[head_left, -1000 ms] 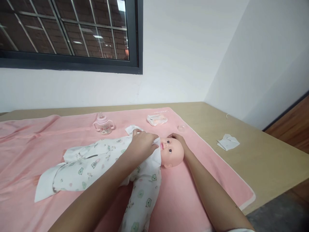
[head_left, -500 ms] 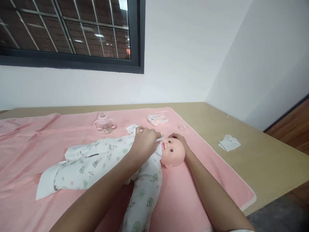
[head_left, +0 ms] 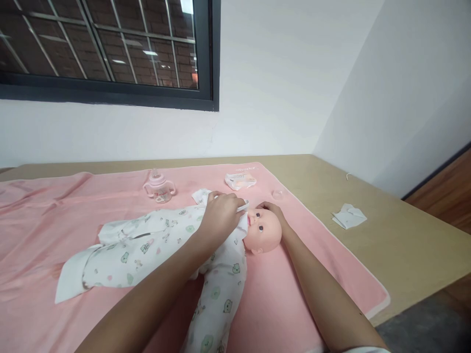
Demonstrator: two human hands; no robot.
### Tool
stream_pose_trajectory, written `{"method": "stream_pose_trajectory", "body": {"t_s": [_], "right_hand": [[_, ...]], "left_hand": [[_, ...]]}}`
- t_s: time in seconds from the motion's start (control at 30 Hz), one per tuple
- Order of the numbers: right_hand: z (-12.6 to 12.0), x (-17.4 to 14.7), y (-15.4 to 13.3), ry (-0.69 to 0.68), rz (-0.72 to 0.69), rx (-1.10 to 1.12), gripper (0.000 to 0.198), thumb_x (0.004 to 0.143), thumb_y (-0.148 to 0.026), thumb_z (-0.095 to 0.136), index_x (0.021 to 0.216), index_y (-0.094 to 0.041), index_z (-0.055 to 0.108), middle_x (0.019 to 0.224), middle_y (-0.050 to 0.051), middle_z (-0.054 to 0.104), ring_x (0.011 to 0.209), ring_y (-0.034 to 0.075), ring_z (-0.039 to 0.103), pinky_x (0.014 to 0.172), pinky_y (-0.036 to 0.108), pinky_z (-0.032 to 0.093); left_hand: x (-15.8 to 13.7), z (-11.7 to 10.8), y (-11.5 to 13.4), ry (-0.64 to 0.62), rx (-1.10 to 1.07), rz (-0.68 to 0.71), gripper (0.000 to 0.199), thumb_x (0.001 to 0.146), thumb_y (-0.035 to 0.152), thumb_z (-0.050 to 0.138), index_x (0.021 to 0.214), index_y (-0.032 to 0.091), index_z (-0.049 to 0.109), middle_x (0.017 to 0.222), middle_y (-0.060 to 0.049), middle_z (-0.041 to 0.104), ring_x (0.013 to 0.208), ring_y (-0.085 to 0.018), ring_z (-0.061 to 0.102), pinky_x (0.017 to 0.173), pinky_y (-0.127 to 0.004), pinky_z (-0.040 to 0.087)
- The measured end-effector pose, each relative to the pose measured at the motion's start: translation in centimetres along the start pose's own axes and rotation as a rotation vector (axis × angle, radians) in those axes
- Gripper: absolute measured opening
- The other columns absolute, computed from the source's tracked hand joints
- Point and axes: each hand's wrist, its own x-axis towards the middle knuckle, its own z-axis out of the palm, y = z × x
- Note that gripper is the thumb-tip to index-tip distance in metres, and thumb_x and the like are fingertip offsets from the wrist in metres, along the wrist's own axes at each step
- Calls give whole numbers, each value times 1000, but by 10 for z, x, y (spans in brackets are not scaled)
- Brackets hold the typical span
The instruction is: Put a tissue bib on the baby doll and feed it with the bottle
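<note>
A bald baby doll point(head_left: 263, 231) lies on its back, dressed in a white sleepsuit point(head_left: 147, 245) with green and pink animal prints. My left hand point(head_left: 223, 213) rests over the doll's upper chest. Its fingers are closed on a white cloth edge point(head_left: 243, 207) at the doll's chin and neck; whether this is the collar or a separate cloth, I cannot tell. My right hand point(head_left: 274, 210) curls around the far side of the doll's head, its fingertips partly hidden behind it. One printed sleeve point(head_left: 221, 299) stretches toward me, under my left forearm.
The doll lies on a pink blanket point(head_left: 279, 294) spread over a wooden table point(head_left: 397, 250). Farther back are a pink two-handled baby bottle point(head_left: 160, 189), a clear plastic packet point(head_left: 240, 181) and a small clear item point(head_left: 277, 194). A folded white cloth point(head_left: 349, 216) lies at right.
The white edge between my left fingers has lifted slightly at the doll's chin. My right hand stays at the head, and the doll has hardly moved.
</note>
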Motion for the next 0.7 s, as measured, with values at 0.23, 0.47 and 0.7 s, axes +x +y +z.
{"method": "stream_pose_trajectory", "body": {"t_s": [0.23,0.47,0.7], "right_hand": [[1,-1,-1,5,29,93,17,56,-26,49,70,-19,56,77,1,64,75,17,57,65,28,43],[1,1,3,11,16,62,19,55,-26,50,72,-20,57,79,2,66,78,18,58,66,28,45],[-1,-1,-4,13,-5,21,21,54,-25,48,72,-19,58,79,2,66,77,18,58,66,28,44]], "left_hand": [[-3,-13,3,-41,-209,-78,18,87,17,56,70,16,60,93,-4,69,85,-19,61,69,-29,38],[-10,-17,13,-164,-354,-112,11,84,17,59,74,18,64,92,-1,68,85,-17,61,71,-28,40],[-6,-13,11,-162,-267,-102,17,84,17,58,67,16,54,89,-3,65,83,-18,59,69,-29,38]]}}
